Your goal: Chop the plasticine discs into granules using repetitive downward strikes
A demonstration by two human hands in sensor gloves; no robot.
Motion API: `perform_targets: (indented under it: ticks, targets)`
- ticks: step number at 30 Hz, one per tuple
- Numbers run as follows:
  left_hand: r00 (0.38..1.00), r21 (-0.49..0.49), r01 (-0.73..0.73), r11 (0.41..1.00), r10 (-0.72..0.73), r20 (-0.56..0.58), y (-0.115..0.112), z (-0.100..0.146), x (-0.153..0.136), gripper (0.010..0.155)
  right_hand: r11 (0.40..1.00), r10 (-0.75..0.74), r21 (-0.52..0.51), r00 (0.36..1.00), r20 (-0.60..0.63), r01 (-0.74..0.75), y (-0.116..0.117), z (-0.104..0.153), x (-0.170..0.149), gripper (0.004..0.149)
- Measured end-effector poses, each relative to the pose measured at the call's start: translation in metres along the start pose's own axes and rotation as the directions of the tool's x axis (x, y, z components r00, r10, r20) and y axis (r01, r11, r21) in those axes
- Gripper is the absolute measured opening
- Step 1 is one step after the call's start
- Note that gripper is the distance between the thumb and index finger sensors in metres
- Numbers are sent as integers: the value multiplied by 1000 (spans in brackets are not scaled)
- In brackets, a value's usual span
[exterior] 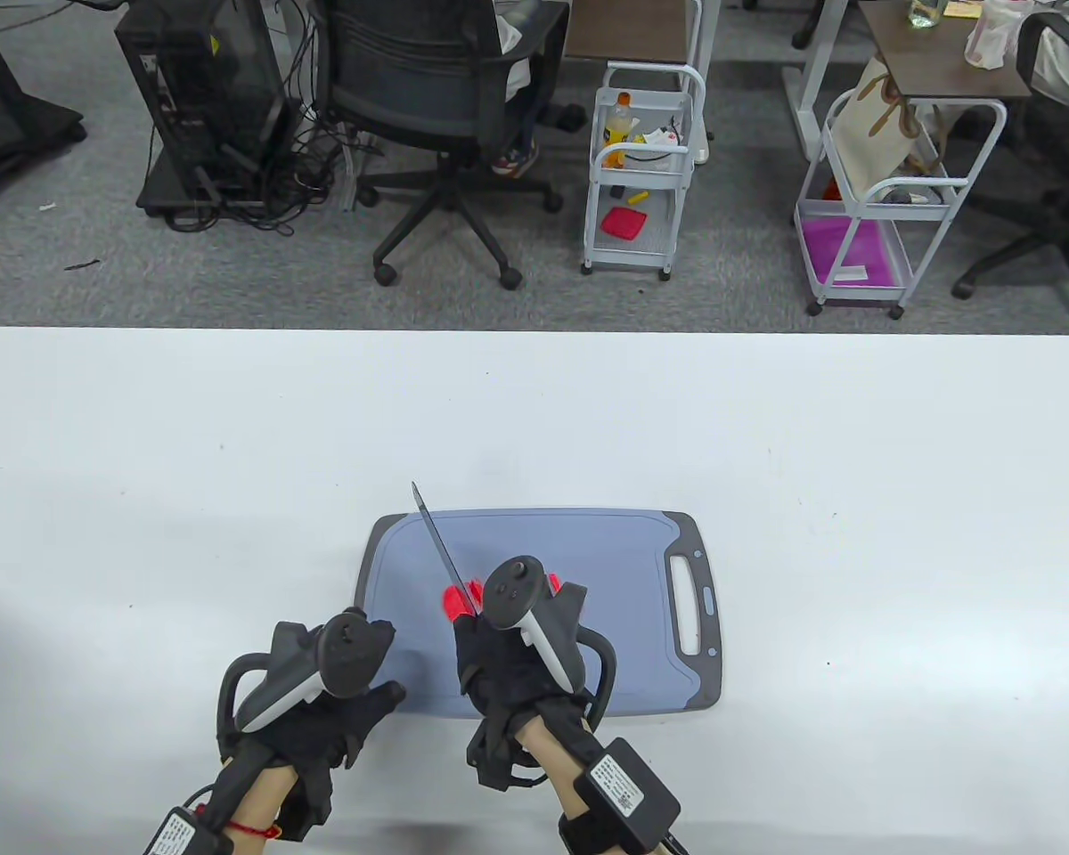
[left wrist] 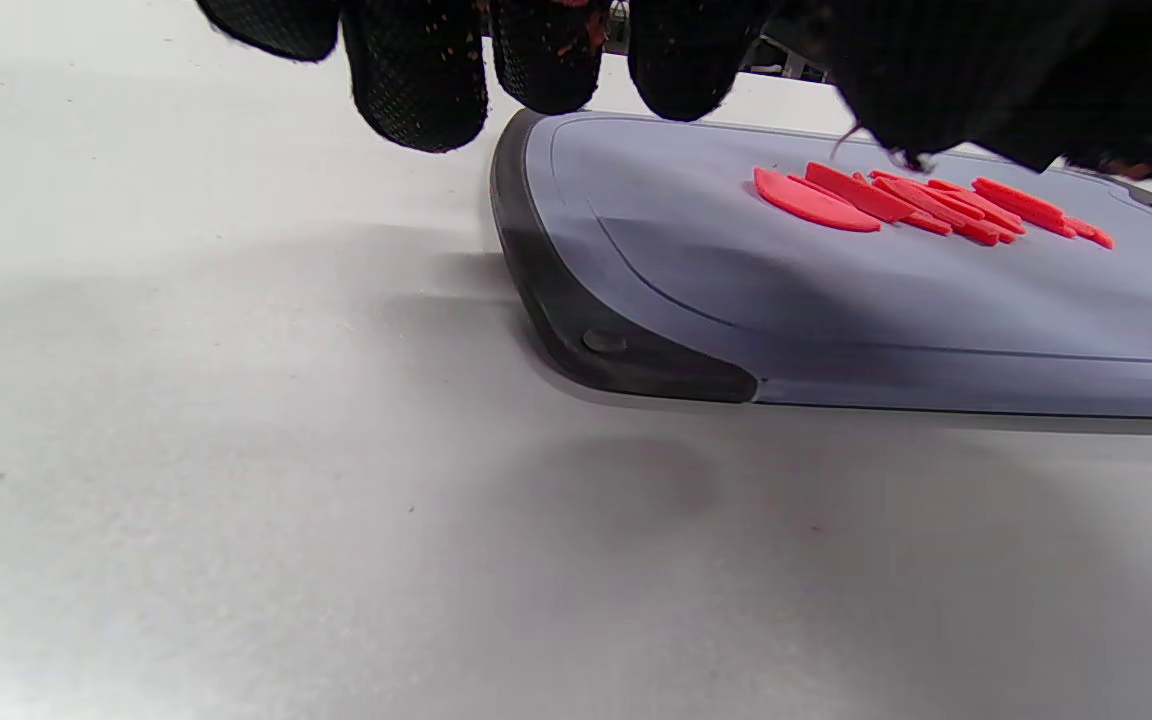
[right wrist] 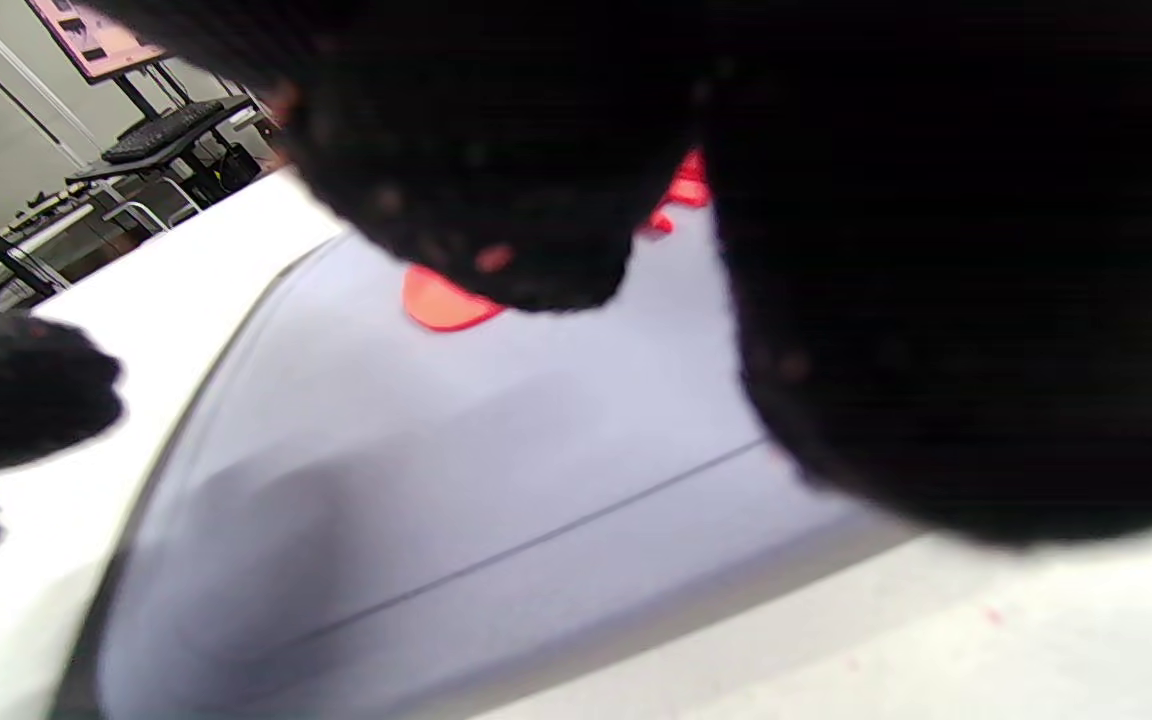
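Note:
A blue-grey cutting board lies on the white table. Red plasticine, cut into flat strips and a half-disc, lies left of the board's middle; it also shows in the left wrist view and the right wrist view. My right hand grips the handle of a knife, whose thin blade slants up and away to the far left above the plasticine. My left hand holds nothing and hovers at the board's front left corner, its fingertips hanging above the table.
The board has a dark rim and a handle slot at its right end. White table surrounds the board. Beyond the far edge stand an office chair and two white carts.

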State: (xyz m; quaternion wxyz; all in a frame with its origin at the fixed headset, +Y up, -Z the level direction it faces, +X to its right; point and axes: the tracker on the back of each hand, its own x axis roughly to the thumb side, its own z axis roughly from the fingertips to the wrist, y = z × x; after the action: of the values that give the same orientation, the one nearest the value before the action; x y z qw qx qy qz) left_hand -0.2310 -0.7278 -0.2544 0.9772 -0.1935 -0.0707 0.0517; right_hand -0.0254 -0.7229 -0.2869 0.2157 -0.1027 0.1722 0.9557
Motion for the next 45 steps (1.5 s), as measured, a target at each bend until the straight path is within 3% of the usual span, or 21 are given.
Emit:
perform_targets:
  ticks: [1,3,4,12,16,21,30,35,38,39,45]
  targets:
    - [1000,1,-1,1000,1,0,0,0,0,76,1000,18,13,1000,-11,-17,2,-2,0,58]
    - [1000,3,-3,1000,3,-1,0,0,-1,76,975,135,189,986,-100,-114,14,-14,-4,59]
    - [1000,3,-4,1000,4,-1,1,0,-1,76,987,71,149,991,-112,-54,14,-16,-2,60]
    - [1000,3,-10,1000,10,2,0,0,0,76,980,99,185,989,-108,-78,14,-10,-9,61]
    - [1000,-7,-1,1000,1,8,-2,1,1,76,991,79,115,991,-106,-67,19,-18,0,60]
    - [1000,0,-5,1000,5,-4,-1,-1,-3,76,988,-85,120,994,-71,93,15,-22,-21,59]
    - [1000,3,-1,1000,1,3,-1,-1,-1,76,998,-41,56,999,-33,43,2,-4,-11,59]
    - [1000,3,-1,1000,1,-1,0,0,-2,76,1000,-3,9,999,-36,4,7,1,2,58]
    - [1000,-1,-1,1000,1,-1,-1,0,-1,76,983,157,114,979,-128,-143,16,-7,4,60]
    - [1000,-1,-3,1000,3,-1,0,0,-2,76,989,102,118,984,-146,-85,18,-13,5,60]
    - [1000,-9,5,1000,-5,2,-2,-1,0,76,986,68,162,989,-134,-46,15,-17,-7,61]
